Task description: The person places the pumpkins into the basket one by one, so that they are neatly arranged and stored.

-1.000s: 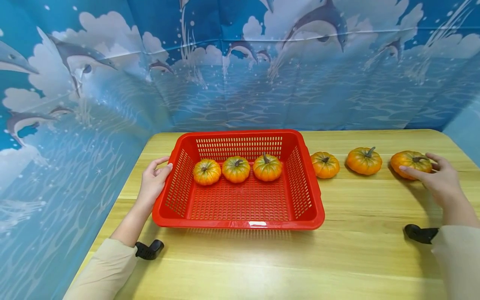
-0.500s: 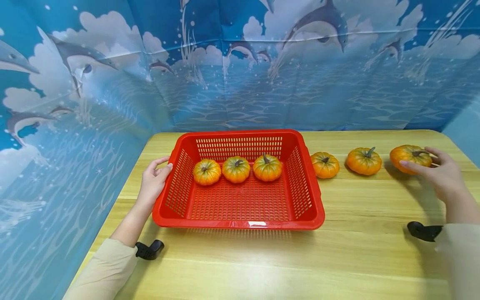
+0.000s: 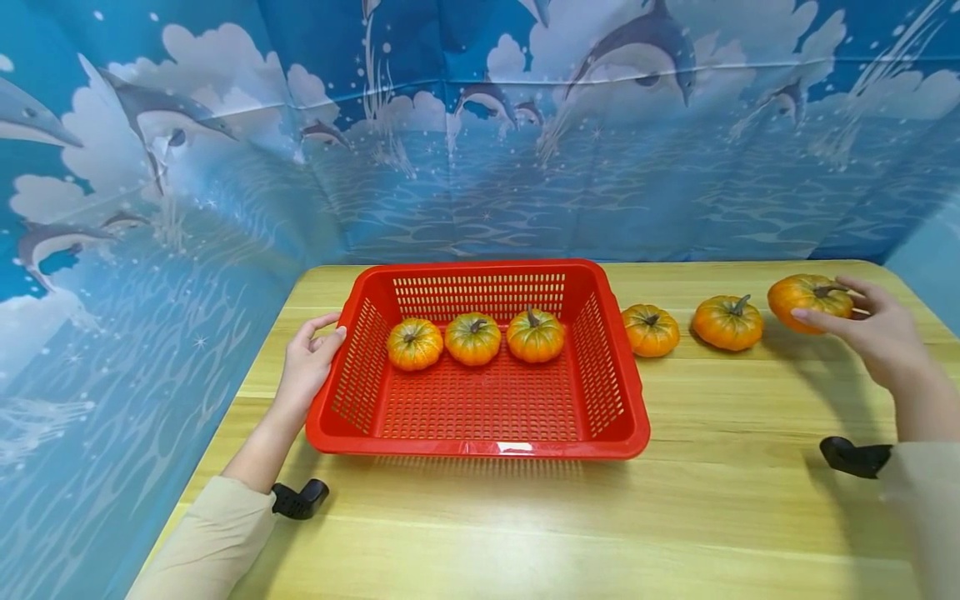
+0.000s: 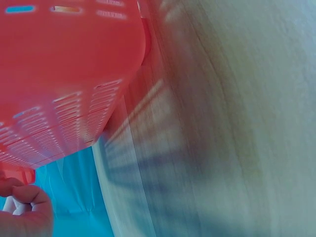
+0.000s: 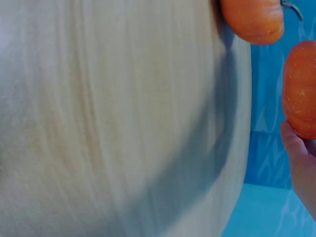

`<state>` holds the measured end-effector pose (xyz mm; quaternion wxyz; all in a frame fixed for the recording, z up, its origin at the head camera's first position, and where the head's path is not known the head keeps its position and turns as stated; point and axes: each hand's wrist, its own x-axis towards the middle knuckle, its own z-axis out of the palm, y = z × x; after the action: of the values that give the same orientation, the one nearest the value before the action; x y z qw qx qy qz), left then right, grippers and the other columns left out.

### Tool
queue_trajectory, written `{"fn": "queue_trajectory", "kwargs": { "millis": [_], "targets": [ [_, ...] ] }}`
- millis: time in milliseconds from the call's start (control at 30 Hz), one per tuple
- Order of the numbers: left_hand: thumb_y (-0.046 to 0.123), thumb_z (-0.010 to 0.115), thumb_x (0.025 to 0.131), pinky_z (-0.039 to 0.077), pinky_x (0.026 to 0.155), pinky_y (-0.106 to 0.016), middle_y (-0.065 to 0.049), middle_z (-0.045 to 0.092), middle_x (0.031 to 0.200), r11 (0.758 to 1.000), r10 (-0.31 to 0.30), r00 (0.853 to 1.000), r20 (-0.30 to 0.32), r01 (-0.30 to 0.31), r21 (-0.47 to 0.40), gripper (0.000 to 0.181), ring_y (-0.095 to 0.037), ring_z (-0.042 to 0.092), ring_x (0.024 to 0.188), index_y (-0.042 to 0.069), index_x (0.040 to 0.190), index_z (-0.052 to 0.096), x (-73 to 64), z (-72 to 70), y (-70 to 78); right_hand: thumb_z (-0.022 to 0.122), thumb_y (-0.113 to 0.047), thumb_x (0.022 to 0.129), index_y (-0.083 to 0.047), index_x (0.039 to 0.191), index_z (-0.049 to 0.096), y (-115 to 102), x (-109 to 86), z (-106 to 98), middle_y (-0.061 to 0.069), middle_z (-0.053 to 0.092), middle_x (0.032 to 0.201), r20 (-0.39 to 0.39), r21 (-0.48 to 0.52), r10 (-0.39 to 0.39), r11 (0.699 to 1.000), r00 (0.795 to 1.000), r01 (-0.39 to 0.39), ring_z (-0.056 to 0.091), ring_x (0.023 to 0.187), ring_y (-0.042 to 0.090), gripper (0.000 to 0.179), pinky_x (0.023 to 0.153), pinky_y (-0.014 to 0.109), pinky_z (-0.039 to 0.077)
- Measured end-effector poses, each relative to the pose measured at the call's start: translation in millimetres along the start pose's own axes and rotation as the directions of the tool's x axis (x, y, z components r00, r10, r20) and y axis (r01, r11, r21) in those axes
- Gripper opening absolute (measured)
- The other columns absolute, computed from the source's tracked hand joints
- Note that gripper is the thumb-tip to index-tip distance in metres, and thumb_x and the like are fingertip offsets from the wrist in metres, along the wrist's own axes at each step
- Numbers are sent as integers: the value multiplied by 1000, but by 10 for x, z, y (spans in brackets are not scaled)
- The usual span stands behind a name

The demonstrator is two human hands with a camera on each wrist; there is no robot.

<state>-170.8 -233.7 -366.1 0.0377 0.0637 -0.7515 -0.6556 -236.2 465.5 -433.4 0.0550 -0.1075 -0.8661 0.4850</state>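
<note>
My right hand [image 3: 881, 333] grips a small orange pumpkin [image 3: 806, 302] by its side, thumb in front, raised over the table at the far right. In the right wrist view the held pumpkin [image 5: 301, 89] shows at the right edge, above the thumb. My left hand [image 3: 309, 362] holds the left rim of a red plastic basket [image 3: 480, 450], its fingers curled over the edge. Inside the basket three pumpkins [image 3: 472, 339] lie in a row. Two more pumpkins stand on the table: one [image 3: 651, 331] close by the basket's right wall, another [image 3: 727, 323] between it and the held one.
The wooden table [image 3: 735, 508] reaches back to a blue curtain [image 3: 480, 183] printed with dolphins. Black wrist cameras [image 3: 300, 500] are strapped to both wrists. Shadow from the right arm falls across the table.
My right hand has lifted the rightmost pumpkin off the table and shifted it slightly left and away from me. The left hand and the basket stay in place.
</note>
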Motion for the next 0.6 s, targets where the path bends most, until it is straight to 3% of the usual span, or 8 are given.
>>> {"fn": "queue_trajectory", "kwargs": {
  "millis": [100,167,500,600],
  "targets": [
    [27,54,95,56,62,-27,-3,60,87,1000,-1,1000,6,1,-3,46,-12,64,68,8,134,41,0,-2,1,63,-42,86,-40,146,6,-417,-257,59,15,-4,154,27,-32,3,999,1000,-2,11,137,37,83,103,42,35],
    [27,54,95,56,62,-27,-3,60,86,1000,-2,1000,6,2,-3,46,-11,64,68,8,134,41,-3,-4,2,61,-42,87,-37,147,3,-662,-386,93,20,-10,152,48,-37,8,999,999,-7,2,137,45,84,105,60,20],
    [26,54,95,56,60,-26,-3,60,85,1000,6,1000,0,-6,-2,45,-11,64,67,7,133,42,-1,-7,-7,61,-42,87,-35,148,3,-1024,-372,162,19,-6,153,120,-59,-56,996,991,63,8,136,44,85,102,62,22],
    [27,55,95,56,61,-26,-2,60,84,1000,3,1000,-2,-3,-1,45,-11,64,67,7,133,42,0,-3,-4,61,-41,87,-36,148,5,-1124,-367,172,16,-1,154,158,-68,-62,995,985,74,13,136,39,83,103,50,29]
  ]
}}
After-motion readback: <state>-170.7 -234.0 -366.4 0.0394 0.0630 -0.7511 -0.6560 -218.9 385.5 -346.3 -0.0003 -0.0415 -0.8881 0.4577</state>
